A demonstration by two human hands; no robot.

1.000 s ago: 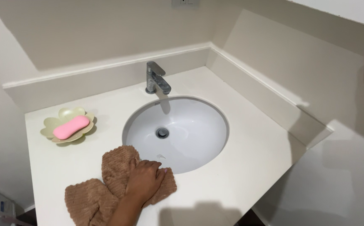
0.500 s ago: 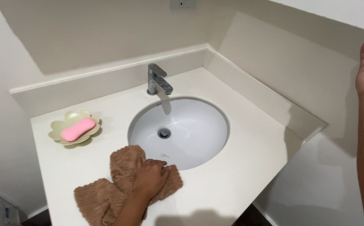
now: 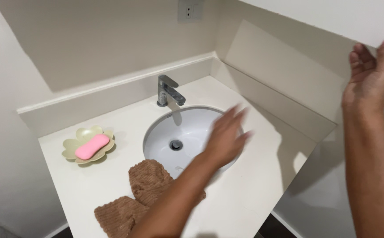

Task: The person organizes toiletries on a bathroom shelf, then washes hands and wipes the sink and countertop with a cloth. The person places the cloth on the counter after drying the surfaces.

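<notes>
My left hand [image 3: 226,137] is raised over the round white sink basin [image 3: 187,128], blurred, fingers spread, holding nothing. A brown ribbed cloth [image 3: 134,198] lies crumpled on the white counter [image 3: 253,185] at the basin's front-left rim, partly hidden by my left forearm. My right hand [image 3: 372,77] is up at the far right, fingers curled on the lower edge of a white panel [image 3: 324,17] on the wall.
A chrome tap [image 3: 168,91] stands behind the basin. A pale flower-shaped dish [image 3: 69,147] with a pink soap bar [image 3: 91,146] sits on the counter at the left. A wall socket [image 3: 190,9] is above. The counter ends at the right.
My left hand has let go of the brown cloth and lifted up over the basin. My right hand has moved inward and taken hold of the white panel's edge. The view has shifted.
</notes>
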